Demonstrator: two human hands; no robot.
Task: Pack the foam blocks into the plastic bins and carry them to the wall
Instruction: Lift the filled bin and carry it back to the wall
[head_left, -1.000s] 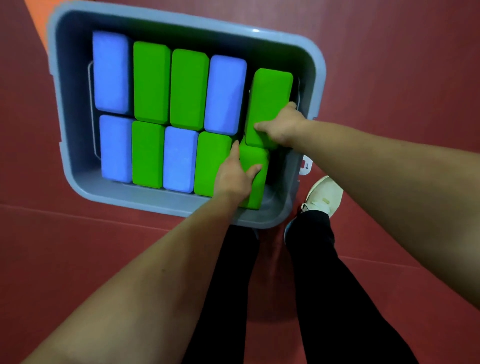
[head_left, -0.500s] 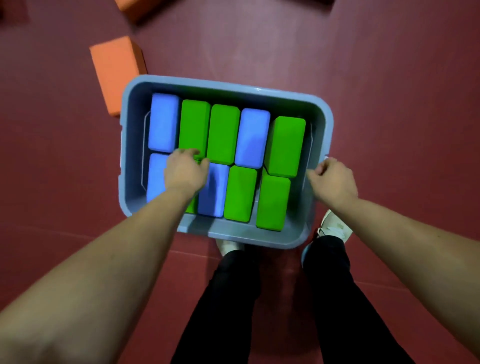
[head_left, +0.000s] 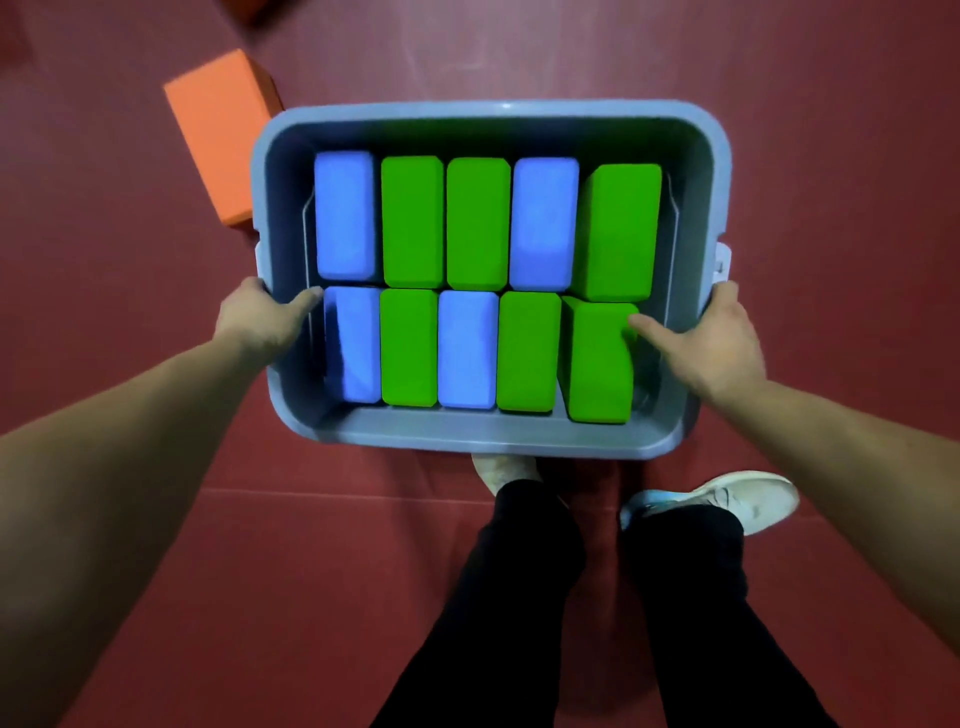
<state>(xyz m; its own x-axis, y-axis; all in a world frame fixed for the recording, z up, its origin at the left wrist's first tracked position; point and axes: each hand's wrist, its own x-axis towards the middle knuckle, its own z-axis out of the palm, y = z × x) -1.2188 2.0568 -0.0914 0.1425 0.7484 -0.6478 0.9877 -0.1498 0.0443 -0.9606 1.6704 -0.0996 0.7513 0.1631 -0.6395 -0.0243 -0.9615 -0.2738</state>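
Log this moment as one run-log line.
phase: bin packed, grasp for carry | left hand: grips bin's left rim | right hand: grips right rim | foam blocks: ten in bin, two rows | orange block: floor, outside bin

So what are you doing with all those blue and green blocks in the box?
A person stands over a grey plastic bin, seemingly about to carry it. The left hand grips its left rim and the right hand its right rim, thumbs inside. The bin holds ten foam blocks in two rows, six green and four blue. One orange block lies on the floor by its far left corner. Whether the bin is off the floor yet is unclear.
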